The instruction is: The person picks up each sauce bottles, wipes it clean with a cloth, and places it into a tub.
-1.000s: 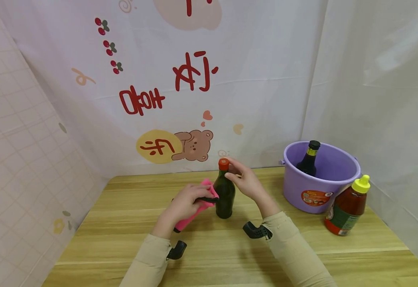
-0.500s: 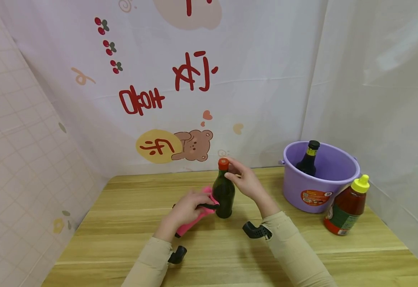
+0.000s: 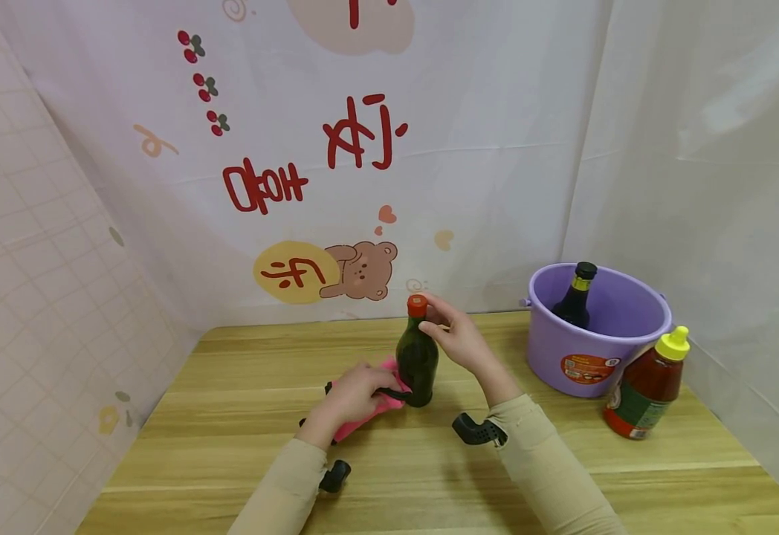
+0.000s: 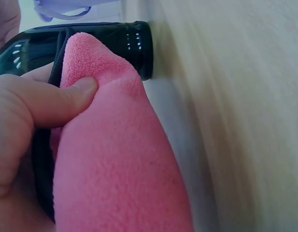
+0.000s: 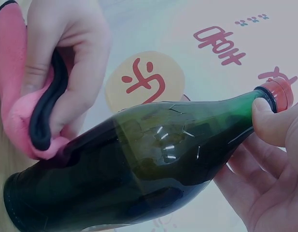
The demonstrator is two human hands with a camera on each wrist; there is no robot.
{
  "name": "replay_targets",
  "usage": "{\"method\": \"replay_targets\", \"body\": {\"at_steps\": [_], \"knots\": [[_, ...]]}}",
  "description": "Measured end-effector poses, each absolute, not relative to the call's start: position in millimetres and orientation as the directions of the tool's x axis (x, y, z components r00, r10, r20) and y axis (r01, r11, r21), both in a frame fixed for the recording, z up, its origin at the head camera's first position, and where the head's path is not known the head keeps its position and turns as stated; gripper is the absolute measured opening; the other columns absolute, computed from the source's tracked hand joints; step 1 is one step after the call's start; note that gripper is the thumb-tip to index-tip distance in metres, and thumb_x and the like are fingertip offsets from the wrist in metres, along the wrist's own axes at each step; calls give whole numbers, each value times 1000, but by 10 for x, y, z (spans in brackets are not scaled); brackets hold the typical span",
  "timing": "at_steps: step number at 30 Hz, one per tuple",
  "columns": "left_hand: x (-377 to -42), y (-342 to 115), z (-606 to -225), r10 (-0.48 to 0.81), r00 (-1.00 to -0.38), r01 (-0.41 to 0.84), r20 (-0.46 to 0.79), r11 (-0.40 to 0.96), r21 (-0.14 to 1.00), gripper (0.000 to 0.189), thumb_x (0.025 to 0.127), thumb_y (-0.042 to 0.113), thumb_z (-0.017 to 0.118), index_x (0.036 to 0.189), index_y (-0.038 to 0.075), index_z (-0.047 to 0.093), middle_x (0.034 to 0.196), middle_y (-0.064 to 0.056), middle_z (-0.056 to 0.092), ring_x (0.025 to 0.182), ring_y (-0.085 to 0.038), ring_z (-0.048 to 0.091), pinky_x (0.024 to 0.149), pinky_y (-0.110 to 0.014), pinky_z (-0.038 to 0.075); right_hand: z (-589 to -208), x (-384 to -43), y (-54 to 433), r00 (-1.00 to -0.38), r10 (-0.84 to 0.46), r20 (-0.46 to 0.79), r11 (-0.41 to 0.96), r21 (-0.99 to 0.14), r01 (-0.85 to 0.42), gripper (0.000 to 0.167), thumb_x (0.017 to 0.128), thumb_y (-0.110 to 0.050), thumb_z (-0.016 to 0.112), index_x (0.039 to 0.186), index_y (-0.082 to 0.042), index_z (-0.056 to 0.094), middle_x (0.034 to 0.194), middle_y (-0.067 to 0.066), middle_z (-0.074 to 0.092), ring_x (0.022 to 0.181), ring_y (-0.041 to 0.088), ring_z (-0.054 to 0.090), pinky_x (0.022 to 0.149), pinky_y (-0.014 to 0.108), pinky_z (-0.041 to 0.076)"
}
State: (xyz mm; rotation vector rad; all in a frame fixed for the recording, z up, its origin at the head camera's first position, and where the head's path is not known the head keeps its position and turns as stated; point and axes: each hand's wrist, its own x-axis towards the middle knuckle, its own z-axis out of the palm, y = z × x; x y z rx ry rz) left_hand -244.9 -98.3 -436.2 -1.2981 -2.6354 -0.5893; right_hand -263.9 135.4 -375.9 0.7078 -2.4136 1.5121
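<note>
Head: green bottle (image 3: 418,364) upright on table (image 3: 229,446); left hand (image 3: 356,392) grips pink cloth (image 3: 371,416) at its 8 o'clock. Purple bucket (image 3: 543,345) at 3; its orange label too small to read. Red characters on backdrop (image 3: 483,200), reading unsure.

Left wrist: thumb pinches cloth near its black edging.

Right wrist: right hand (image 5: 274,164) fingers hold neck below red cap (image 5: 279,94); cloth touches lower glass. Advice: steady neck, cloth flat, light pressure.
</note>
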Motion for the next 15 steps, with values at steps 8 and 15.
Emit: {"method": "replay_targets", "body": {"at_steps": [8,15], "knots": [[-2470,-924,-4445,745,-631,775,215,590,229,14,88,15,76,102,19,78,97,11,73,86,-12,65,90,-41,47,-3773,-2646,1343,-853,-286,437,354,-779,-518,54,96,-5,64,147,-5,47,120,20,65,108,35,62,92,54,49],[-2484,-886,-4460,722,-676,733,149,638,234,16,89,13,74,100,24,77,94,16,71,83,-13,61,93,-44,47,-3763,-2630,1336,-835,-290,468,353,-758,-548,53,96,-2,63,146,-2,46,118,21,65,106,35,62,93,54,49]]}}
